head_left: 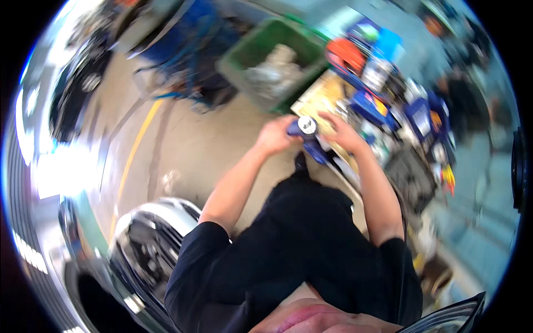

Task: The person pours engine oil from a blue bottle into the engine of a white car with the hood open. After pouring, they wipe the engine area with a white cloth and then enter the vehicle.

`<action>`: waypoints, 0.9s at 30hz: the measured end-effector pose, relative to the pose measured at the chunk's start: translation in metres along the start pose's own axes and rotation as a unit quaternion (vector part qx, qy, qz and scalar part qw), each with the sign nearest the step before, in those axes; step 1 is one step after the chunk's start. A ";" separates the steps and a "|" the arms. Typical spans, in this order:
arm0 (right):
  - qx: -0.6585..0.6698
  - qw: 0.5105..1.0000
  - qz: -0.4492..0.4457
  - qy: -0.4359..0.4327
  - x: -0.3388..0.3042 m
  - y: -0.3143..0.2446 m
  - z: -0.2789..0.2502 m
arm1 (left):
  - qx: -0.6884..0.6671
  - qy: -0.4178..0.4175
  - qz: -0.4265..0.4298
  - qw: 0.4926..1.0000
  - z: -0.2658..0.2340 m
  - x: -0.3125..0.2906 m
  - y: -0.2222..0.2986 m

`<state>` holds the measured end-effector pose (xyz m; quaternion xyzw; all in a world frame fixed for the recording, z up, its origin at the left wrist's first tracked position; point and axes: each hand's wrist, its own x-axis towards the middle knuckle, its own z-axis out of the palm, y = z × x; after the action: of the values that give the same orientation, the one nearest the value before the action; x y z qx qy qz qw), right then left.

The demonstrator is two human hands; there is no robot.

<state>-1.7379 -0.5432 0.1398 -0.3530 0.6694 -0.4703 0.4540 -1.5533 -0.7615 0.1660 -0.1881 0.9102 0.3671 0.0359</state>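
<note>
Left hand wraps its fingers around a blue can, top end facing the camera, long axis toward the viewer. Right hand sits at the can's 3 o'clock, fingers loosely curled, touching or just beside it; blur hides contact. Cluttered counter lies beyond, green bin at 11 o'clock.

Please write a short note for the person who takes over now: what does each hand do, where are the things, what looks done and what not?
Left hand: closed around the blue can, holding it in front of the body.
Right hand: on the other side of the can, fingers against it; the picture is too blurred to tell the exact grip.
The can is off the cluttered workbench, its pale top end facing the camera.
Green bin with pale scraps stands on the floor ahead.
Done: can picked up. Whether its top is open cannot be told.
Left: nothing else is in the hands.
</note>
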 end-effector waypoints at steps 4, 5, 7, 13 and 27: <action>0.055 0.981 -0.056 -0.179 -0.008 -0.009 0.055 | -0.080 -0.055 0.007 0.995 -0.054 -0.112 0.012; 0.055 0.969 -0.055 -0.233 -0.014 -0.018 0.076 | -0.092 -0.066 -0.019 0.993 -0.072 -0.146 0.021; 0.041 0.940 -0.057 -0.335 -0.028 -0.037 0.130 | -0.125 -0.072 -0.046 0.989 -0.080 -0.219 0.029; -0.059 0.809 -0.102 -0.576 -0.092 -0.120 0.297 | -0.168 -0.006 -0.087 0.982 -0.100 -0.438 0.061; -0.001 0.611 -0.246 -0.753 -0.355 -0.154 0.699 | -0.260 0.223 -0.129 0.931 -0.024 -0.944 0.101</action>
<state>-0.9534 -0.4874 0.2820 -0.7348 -0.0190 -0.1325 0.6650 -0.7144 -0.4126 0.4420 -0.3838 0.7355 0.5314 -0.1710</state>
